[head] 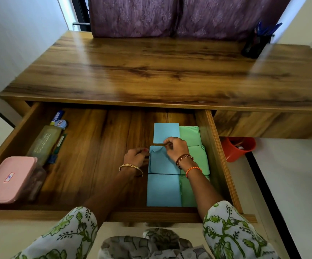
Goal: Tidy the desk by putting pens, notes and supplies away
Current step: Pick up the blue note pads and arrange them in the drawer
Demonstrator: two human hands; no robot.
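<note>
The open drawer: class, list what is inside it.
In the drawer: blue notes and green notes on the right; a pink box, bottle, glue stick and pen on the left. Both hands cover part of the notes.

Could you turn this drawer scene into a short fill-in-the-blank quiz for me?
1. The sticky notes lie in two columns, blue and ____.
2. The lunch box at the drawer's left has a ____ lid.
3. The pen holder stands on the ____.
4. The right hand and left hand touch the ____ blue pad.

Answers: green; pink; desk; middle
</note>
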